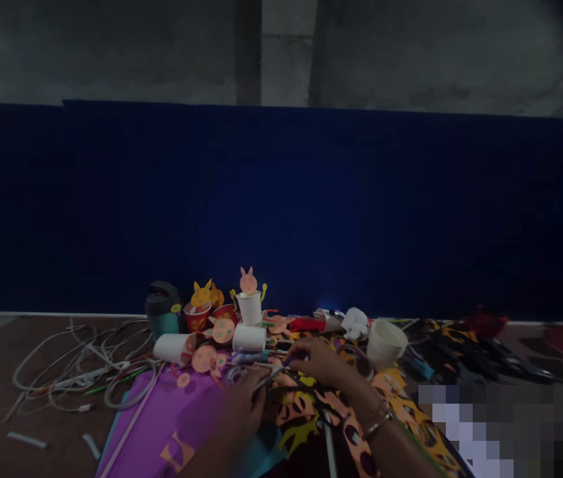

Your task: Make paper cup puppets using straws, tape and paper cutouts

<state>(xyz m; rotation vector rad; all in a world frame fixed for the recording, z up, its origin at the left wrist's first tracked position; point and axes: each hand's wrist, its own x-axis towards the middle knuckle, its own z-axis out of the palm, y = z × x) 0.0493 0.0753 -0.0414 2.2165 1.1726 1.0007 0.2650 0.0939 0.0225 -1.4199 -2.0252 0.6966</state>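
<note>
The picture is dark and blurred. My left hand (241, 406) lies on a purple paper sheet (162, 425), its fingers closed around a thin grey object (270, 380) that points up and right. My right hand (322, 364), with a bangle (378, 421) on the wrist, reaches over orange-and-black paper cut-outs (311, 405). Its fingertips touch small pens and scraps (261, 357) beside a white paper cup lying on its side (249, 337). Whether it holds anything is unclear.
Paper-cup animal figures (249, 299) and a dark flask (162, 309) stand at the back against a blue wall panel (281, 206). An upright white cup (386, 342) is at right. White cables (77, 365) tangle at left. Dark clutter (475, 352) fills the right.
</note>
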